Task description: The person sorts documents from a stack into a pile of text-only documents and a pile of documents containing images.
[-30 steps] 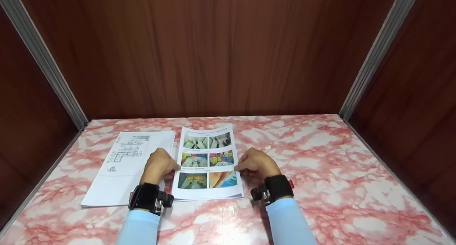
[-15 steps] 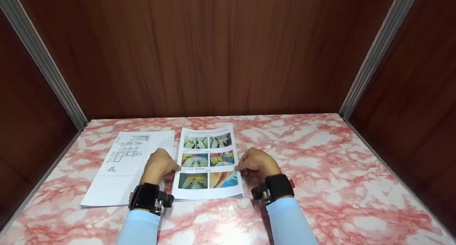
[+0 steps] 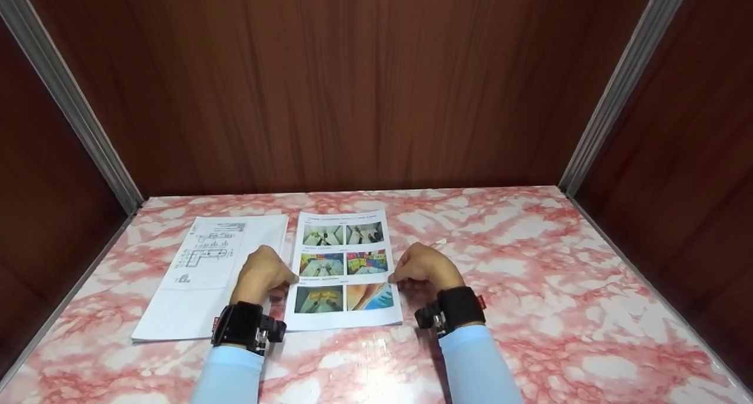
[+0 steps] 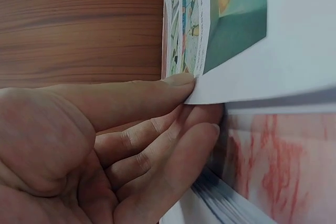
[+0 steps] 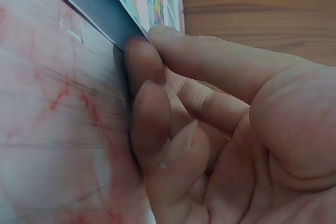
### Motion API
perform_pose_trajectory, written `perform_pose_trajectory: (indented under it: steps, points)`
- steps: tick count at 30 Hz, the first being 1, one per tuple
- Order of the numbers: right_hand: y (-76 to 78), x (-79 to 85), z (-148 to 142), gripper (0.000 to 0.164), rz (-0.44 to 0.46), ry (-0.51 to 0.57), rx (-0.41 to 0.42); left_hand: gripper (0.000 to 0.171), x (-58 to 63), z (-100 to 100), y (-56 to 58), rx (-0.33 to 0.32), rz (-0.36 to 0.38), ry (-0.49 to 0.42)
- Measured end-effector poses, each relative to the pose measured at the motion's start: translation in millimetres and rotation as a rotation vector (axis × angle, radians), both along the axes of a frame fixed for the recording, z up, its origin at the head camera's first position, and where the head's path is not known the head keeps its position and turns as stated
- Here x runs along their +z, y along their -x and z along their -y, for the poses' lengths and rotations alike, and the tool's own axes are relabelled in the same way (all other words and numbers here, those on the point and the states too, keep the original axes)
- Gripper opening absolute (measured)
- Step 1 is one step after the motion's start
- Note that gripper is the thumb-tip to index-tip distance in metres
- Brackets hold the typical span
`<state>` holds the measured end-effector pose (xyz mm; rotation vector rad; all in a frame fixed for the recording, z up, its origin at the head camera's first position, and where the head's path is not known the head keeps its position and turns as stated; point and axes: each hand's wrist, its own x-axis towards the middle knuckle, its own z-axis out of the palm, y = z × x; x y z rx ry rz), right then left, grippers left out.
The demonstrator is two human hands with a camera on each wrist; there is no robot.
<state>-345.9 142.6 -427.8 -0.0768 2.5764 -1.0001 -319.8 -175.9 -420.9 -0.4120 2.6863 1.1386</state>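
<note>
A printed sheet of paper (image 3: 367,319) with several colour photos lies between my hands in the head view. My left hand (image 3: 263,273) pinches its left edge, thumb on top and fingers beneath. On the opposite edge my right hand (image 3: 426,269) has the same pinch. In the left wrist view the paper (image 4: 299,51) stands slightly raised off the table at the left thumb (image 4: 178,80). The right wrist view has the sheet's edge (image 5: 113,14) between the right thumb (image 5: 165,32) and forefinger, with a gap below it.
Left of the sheet lies a paper stack (image 3: 176,313) with a line drawing on top, partly under my left forearm. The marbled red and white table (image 3: 559,310) meets a brown wood-grain wall (image 3: 376,86) at the back. Side panels with metal posts (image 3: 623,92) flank it.
The far end of the printed sheet has settled lower and looks flatter. Both hands keep their pinch at nearly the same place.
</note>
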Motion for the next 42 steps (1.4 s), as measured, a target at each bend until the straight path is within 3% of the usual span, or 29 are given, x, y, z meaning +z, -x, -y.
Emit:
perform_pose_trajectory:
  steps: [6,12,24,32,37,42]
  points:
    - [-0.3,1.0,0.6,0.016,0.030,-0.005,-0.022,0.025,1.8,0.7,-1.7,-0.004,-0.008,0.015]
    - [-0.8,0.5,-1.6,0.019,-0.034,-0.047,0.000,0.027,4.9,2.9,-2.9,0.015,-0.024,0.027]
    - [0.8,-1.1,-2.3,0.015,-0.030,-0.021,-0.015,0.029,3.4,2.7,-2.4,-0.003,-0.018,0.039]
    - [-0.1,-1.0,-4.6,0.021,-0.059,-0.018,0.003,0.024,7.3,3.1,-4.4,-0.011,-0.025,0.034]
    - [1.3,0.6,-5.2,0.025,-0.032,-0.003,-0.008,0.024,11.0,2.9,-4.5,0.016,-0.017,0.015]
    - [0.1,6.7,-4.5,0.027,-0.010,0.066,-0.045,0.022,11.1,3.2,-3.8,0.024,-0.083,0.006]
